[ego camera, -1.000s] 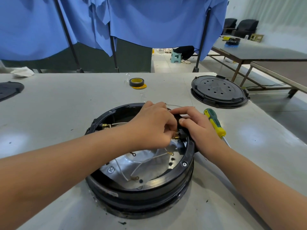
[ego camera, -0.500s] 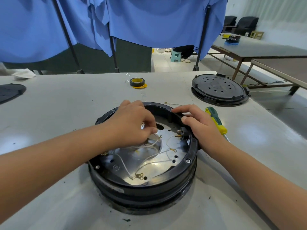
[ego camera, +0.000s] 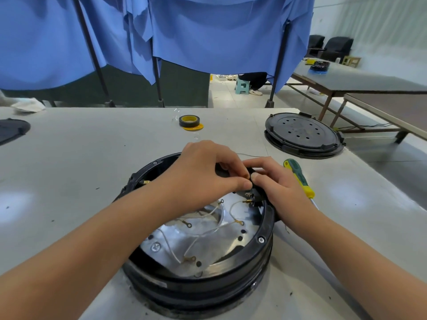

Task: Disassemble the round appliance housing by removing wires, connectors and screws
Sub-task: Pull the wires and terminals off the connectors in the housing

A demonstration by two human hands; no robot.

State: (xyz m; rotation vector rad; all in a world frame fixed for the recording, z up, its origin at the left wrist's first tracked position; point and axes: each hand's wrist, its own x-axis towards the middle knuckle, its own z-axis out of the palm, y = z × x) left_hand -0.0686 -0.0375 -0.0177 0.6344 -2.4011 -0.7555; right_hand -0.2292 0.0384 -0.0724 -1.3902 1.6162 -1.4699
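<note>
The round black appliance housing (ego camera: 265, 234) sits upside down on the grey table, with a shiny metal plate (ego camera: 215, 241) inside. White wires (ego camera: 198, 236) with brass ring terminals lie loose on that plate. A black connector block (ego camera: 253, 197) with brass tabs sits at the housing's far right rim. My left hand (ego camera: 208, 174) reaches over the housing and pinches a small brass terminal at that block. My right hand (ego camera: 275, 181) grips the rim and the block from the right, thumb against my left fingertips.
A green and yellow screwdriver (ego camera: 299, 177) lies right of the housing. A removed black round cover (ego camera: 302, 135) rests at the back right. A roll of black tape (ego camera: 189, 121) stands behind. Another dark part (ego camera: 11, 130) is at the far left edge. Blue curtains hang beyond the table.
My left hand moved from the middle of the housing up and right to the connector block, meeting my right thumb. My right hand stayed on the rim.
</note>
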